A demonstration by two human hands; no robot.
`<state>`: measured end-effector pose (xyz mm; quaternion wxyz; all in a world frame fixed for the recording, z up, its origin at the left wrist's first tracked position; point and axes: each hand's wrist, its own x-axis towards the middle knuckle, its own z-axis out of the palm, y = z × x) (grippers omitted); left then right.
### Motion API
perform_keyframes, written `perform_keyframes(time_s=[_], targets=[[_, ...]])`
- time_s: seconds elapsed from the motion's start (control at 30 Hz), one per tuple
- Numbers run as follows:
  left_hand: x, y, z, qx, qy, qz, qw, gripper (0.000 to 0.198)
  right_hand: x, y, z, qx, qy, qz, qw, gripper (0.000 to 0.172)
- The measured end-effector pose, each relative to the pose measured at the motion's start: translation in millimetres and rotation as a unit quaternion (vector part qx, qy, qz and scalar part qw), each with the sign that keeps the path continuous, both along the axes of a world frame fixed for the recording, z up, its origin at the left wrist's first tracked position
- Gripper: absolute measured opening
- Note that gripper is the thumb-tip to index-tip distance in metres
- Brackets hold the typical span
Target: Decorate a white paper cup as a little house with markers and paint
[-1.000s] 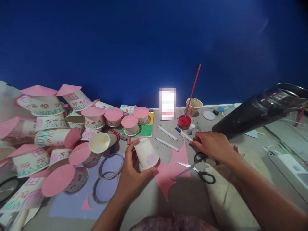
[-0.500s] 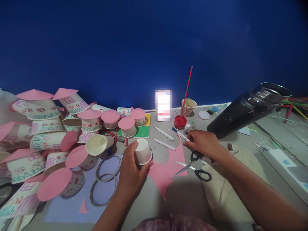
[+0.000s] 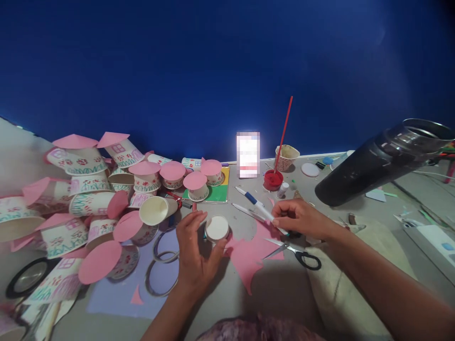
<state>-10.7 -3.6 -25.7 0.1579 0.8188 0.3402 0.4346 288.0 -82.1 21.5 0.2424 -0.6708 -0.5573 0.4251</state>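
In the middle of the table an upside-down white paper cup [image 3: 217, 229] stands with its base turned up. My left hand [image 3: 195, 251] curves around its left and near sides, fingers stretched and apart, the thumb close to the rim. Fingertips of my right hand [image 3: 293, 217] pinch a white marker with a blue cap [image 3: 262, 208], its capped end slanting up and left. Another white marker [image 3: 245, 212] lies beneath it. A cut pink paper sheet [image 3: 245, 260] lies right of the cup, and black-handled scissors [image 3: 306, 259] rest partly over it.
Many decorated cups [image 3: 88, 202] with pink paper roofs crowd the left, near tape rings [image 3: 147, 277] on a lilac sheet [image 3: 117, 303]. Behind stand a lit phone [image 3: 248, 154] and a red paint pot [image 3: 273, 181] with a stick. A dark flask [image 3: 373, 166] leans at right; a beige cloth [image 3: 359, 274] lies below.
My right hand has picked up the blue-capped marker and drawn it nearer to the cup. The fingers of my left hand have loosened from the cup. The whole view has shifted slightly.
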Motion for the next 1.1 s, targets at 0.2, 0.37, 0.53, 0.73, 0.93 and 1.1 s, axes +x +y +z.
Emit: perform_keyframes(time_s=[0.2, 0.37, 0.53, 0.73, 0.93, 1.1], targets=[[0, -19, 41.5, -0.127, -0.012, -0.102, 0.986, 0.053, -9, -9, -1.1, -0.042, 0.242, 0.102, 0.964, 0.028], [4, -25, 51.2, -0.058, 0.114, -0.198, 0.972, 0.034, -18, -13, 0.4, -0.023, 0.206, 0.137, 0.969, 0.023], [8, -32, 42.9, -0.086, 0.116, -0.171, 0.975, 0.022, -28, -15, -5.2, 0.047, 0.294, 0.061, 0.953, 0.038], [23, -45, 46.9, -0.268, 0.084, -0.158, 0.947, 0.028, -42, -16, -19.0, 0.063, 0.398, 0.078, 0.912, 0.057], [29, -50, 64.7, -0.397, 0.087, -0.152, 0.901, 0.037, -57, -20, -14.7, 0.044, 0.404, 0.046, 0.913, 0.043], [-26, -38, 74.6, -0.396, 0.110, 0.018, 0.911, 0.038, -24, -12, 2.0, 0.166, 0.458, -0.084, 0.869, 0.034]])
